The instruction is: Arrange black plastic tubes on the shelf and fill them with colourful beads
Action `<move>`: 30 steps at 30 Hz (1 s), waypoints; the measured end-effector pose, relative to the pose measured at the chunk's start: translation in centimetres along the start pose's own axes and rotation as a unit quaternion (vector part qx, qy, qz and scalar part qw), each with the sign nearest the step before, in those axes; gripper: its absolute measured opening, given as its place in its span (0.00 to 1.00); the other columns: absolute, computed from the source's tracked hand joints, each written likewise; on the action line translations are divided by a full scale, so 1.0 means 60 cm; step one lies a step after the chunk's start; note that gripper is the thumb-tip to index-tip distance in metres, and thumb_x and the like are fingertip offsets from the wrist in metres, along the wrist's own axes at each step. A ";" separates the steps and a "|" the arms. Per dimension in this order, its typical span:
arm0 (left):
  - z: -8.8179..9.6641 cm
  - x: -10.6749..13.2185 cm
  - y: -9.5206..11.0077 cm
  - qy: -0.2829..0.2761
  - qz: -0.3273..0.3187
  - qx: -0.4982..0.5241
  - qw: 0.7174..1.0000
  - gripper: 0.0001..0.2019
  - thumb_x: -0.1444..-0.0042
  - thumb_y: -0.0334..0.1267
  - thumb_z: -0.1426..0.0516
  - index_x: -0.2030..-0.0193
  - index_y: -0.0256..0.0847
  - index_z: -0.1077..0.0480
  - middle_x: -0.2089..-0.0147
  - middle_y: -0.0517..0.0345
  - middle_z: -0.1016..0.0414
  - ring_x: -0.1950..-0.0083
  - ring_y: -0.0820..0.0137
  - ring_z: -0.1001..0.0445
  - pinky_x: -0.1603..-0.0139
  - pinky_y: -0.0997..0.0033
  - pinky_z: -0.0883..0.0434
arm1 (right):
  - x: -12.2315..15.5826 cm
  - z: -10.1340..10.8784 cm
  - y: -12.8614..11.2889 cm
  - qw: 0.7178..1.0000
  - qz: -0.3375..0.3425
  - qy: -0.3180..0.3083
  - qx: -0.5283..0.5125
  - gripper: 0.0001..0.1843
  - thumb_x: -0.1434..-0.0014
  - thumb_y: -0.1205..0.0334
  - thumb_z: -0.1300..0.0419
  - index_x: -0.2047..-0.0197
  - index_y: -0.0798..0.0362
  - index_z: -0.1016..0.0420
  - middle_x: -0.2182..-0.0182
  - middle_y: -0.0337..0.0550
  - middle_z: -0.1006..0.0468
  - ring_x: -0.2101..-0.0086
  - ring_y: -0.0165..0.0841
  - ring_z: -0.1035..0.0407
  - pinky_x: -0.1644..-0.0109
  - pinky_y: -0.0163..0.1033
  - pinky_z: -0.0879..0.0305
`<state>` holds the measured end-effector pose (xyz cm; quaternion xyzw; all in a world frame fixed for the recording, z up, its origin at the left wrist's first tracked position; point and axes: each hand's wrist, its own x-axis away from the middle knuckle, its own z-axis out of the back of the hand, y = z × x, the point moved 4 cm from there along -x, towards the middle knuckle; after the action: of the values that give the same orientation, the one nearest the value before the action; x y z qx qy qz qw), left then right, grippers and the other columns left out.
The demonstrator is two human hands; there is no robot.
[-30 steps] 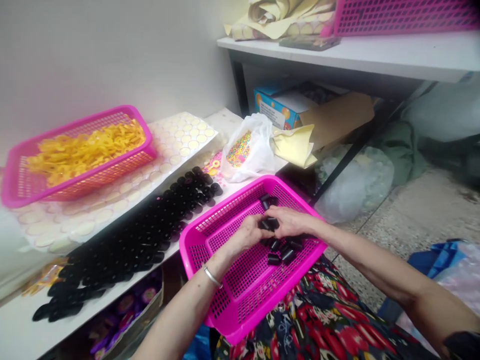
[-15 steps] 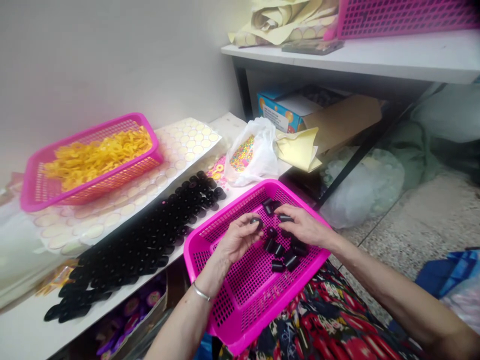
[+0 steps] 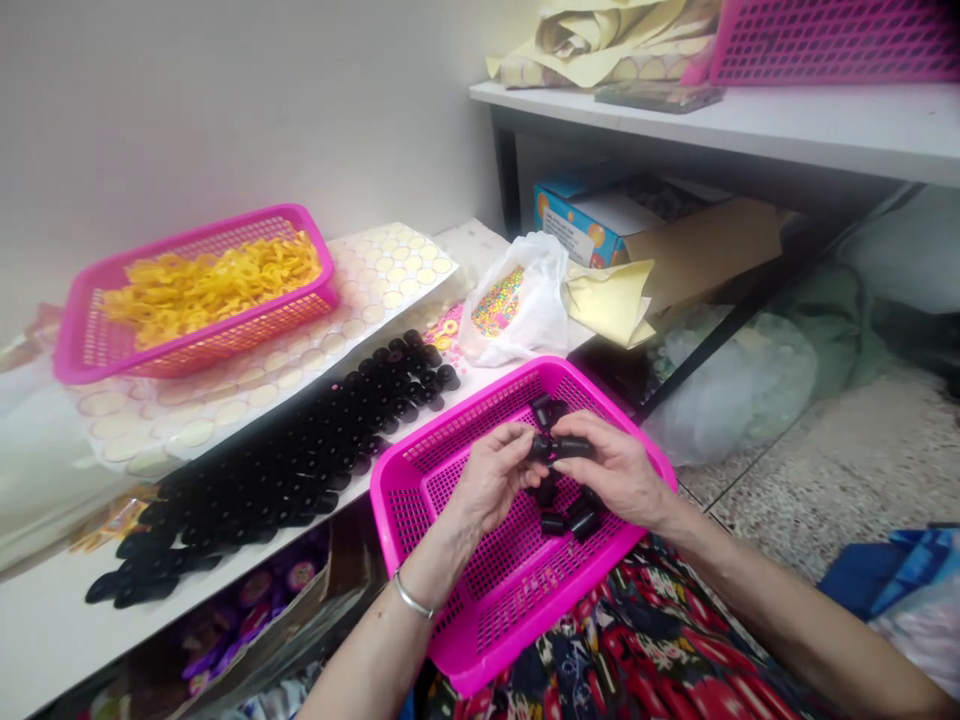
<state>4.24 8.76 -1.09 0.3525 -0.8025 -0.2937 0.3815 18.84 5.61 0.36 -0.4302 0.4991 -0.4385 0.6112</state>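
Over a pink plastic basket [image 3: 457, 640] on the lap, my left hand [image 3: 499, 475] pinches a small black round part [image 3: 540, 447]. My right hand [image 3: 611, 465] grips a black cylinder [image 3: 572, 447] lying sideways, its end up against the left hand's part. Whether the two are joined I cannot tell. Below the hands, several loose black cylinders [image 3: 583, 518] lie in the basket. To the left, a long group of black cylinders [image 3: 300, 460] stands in close rows on the white table [image 3: 45, 640].
A pink basket of yellow plastic pieces [image 3: 217, 285] sits on sticker sheets [image 3: 405, 262]. A white bag of colourful beads [image 3: 525, 300] lies by the table's far end. An opened cardboard box [image 3: 697, 245] is under the shelf [image 3: 810, 130]. Purple items [image 3: 255, 610] are below the table.
My right hand has picked up a black cylinder from the basket and brought it to my left hand. My left hand has moved right, and the hands now meet. The view has shifted slightly.
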 end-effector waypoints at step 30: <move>0.097 0.038 0.029 0.136 0.007 0.082 0.987 0.04 0.54 0.26 0.45 0.70 0.33 0.30 0.75 0.57 0.29 0.81 0.78 0.33 0.82 0.81 0.35 | -0.067 -0.125 0.091 0.799 0.029 -0.420 0.430 0.05 0.51 0.72 0.41 0.76 0.56 0.27 0.76 0.46 0.24 0.69 0.36 0.32 0.65 0.39 0.42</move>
<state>-2.16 9.14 -1.99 0.4132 -0.7669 -0.1734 0.4593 11.56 10.16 -4.98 -0.2506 -0.0345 -0.3665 0.8954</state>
